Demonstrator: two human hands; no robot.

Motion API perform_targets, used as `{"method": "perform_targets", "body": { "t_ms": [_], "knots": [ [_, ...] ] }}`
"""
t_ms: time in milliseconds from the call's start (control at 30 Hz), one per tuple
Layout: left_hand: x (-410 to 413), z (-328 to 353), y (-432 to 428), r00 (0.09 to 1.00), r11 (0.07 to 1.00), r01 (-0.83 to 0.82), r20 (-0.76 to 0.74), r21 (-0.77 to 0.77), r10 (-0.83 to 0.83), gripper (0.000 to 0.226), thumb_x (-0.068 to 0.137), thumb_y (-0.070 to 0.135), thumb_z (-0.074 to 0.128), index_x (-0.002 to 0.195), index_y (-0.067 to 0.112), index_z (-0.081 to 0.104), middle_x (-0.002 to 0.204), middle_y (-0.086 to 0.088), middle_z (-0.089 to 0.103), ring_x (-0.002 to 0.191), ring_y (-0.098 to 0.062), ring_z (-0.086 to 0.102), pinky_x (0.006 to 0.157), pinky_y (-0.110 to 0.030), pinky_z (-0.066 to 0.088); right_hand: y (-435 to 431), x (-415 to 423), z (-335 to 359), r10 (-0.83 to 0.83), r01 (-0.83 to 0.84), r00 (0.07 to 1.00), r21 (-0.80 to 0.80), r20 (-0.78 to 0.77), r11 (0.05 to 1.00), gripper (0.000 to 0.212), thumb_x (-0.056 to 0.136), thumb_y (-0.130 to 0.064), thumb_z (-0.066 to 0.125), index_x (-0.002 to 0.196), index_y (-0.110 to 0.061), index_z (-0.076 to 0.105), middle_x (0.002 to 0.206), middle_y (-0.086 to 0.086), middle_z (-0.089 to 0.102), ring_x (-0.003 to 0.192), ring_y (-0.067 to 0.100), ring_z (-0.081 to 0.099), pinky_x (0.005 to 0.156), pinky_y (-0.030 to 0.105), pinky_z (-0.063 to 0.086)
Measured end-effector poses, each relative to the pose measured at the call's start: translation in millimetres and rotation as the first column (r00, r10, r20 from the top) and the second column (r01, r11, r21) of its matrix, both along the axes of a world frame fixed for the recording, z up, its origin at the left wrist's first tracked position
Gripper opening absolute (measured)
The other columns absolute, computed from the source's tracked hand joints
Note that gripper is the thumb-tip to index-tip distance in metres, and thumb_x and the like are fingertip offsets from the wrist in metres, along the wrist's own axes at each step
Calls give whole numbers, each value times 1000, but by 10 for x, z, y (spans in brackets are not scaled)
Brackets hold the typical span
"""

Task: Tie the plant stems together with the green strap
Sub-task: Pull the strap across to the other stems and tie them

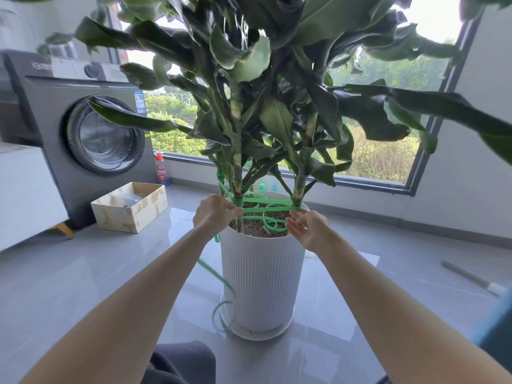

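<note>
Green strap (237,202) in curled left hand (214,213); right hand (309,230) open.

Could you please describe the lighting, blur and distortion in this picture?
Head view: the window is overexposed, so the leaves read dark; the highest leaves and the tail of the green strap beside the pot are blurred; the wide lens bows the washing machine; left hand and right hand are sharp.

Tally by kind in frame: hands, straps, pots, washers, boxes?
Hands: 2 (left hand, right hand)
Strap: 1
Pot: 1
Washer: 1
Box: 1
Total: 6
</note>
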State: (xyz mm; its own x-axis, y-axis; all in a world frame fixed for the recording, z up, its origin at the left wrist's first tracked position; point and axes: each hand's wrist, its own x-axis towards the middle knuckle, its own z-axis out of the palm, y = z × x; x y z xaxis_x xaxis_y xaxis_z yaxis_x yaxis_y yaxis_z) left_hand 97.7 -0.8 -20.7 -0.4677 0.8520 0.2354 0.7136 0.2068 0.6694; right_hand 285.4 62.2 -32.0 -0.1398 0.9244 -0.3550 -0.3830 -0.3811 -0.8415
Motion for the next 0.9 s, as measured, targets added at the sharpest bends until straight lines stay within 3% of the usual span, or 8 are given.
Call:
{"method": "perform_targets", "body": {
  "t_ms": [100, 200, 433, 567, 900],
  "knots": [
    [-31, -8, -4, 999, 999, 42, -5, 17, -41, 26, 83, 32, 69, 97, 11, 75, 104, -10, 70, 76, -20, 56, 67, -26, 41, 6, 23, 20, -26, 17, 989, -57, -147, 998, 50, 84, 21, 31, 122, -1, 55, 97, 11, 62, 75, 16, 60, 72, 27, 54],
    [-66, -32, -4, 998, 998, 67, -12, 12, -67, 26, 82, 32, 70, 96, 11, 75, 112, -7, 68, 84, -20, 57, 74, -29, 46, 12, 28, 19, -39, 16, 973, -103, -228, 995, 50, 85, 20, 31, 122, -3, 56, 100, 11, 64, 76, 15, 60, 67, 27, 52],
    [-71, -39, -29, 997, 997, 72, -15, 14, -72, 24, 82, 33, 70, 95, 13, 76, 118, -4, 66, 101, -23, 59, 83, -32, 47, 33, 0, 7, -40, -12, 937, -146, -346, 989, 46, 84, 18, 28, 105, -11, 57, 90, 6, 63, 75, 12, 60, 66, 25, 48],
    [-72, -46, -32, 996, 996, 86, -30, 23, -85, 22, 82, 32, 70, 94, 15, 76, 113, -7, 68, 92, -22, 60, 78, -32, 49, 45, -4, -1, -48, -10, 926, -153, -375, 988, 42, 85, 17, 28, 91, -11, 58, 89, 4, 65, 75, 10, 61, 67, 23, 47],
    [-58, -17, -34, 994, 995, 94, -66, 40, -91, 20, 84, 30, 67, 93, 14, 76, 99, -7, 72, 69, -16, 58, 60, -23, 42, 18, -36, -9, -64, 9, 917, -139, -394, 990, 40, 88, 14, 29, 91, -13, 58, 87, 0, 63, 75, 8, 57, 68, 23, 42]
  ]
}}
